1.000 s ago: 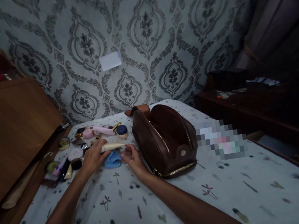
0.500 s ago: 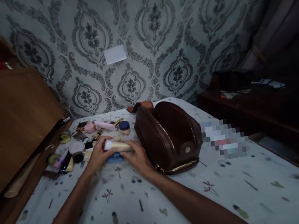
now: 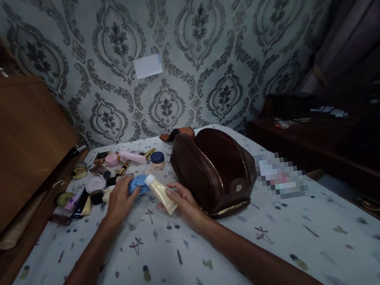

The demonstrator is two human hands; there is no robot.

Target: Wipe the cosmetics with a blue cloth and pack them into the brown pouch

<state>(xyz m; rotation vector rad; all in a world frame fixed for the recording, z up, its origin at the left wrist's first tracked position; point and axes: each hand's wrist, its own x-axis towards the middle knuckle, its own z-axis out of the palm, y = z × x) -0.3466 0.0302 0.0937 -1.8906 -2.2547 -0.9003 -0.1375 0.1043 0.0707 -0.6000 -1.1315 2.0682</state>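
A pale yellow squeeze tube with a white cap point(image 3: 162, 195) is pinched in my right hand point(image 3: 187, 206), its cap pointing up and left. My left hand point(image 3: 121, 198) has its fingers closed on the edge of a crumpled blue cloth point(image 3: 138, 184) lying on the patterned sheet. To the right of my right hand stands a dark brown toiletry bag point(image 3: 194, 170), its zipped top wide apart. Just beyond the cloth sits a small jar with a navy lid point(image 3: 157, 159).
Several cosmetics lie at the left, among them a pink tube point(image 3: 131, 157), a round pink jar point(image 3: 112, 160) and a clear-lidded jar point(image 3: 95, 185). A wooden panel point(image 3: 16, 154) borders the bed's left side. Dark furniture point(image 3: 300, 140) stands at the right.
My left hand has let go of the tube and taken hold of the blue cloth. My right hand now holds the tube alone, tilted more upright and shifted slightly right.
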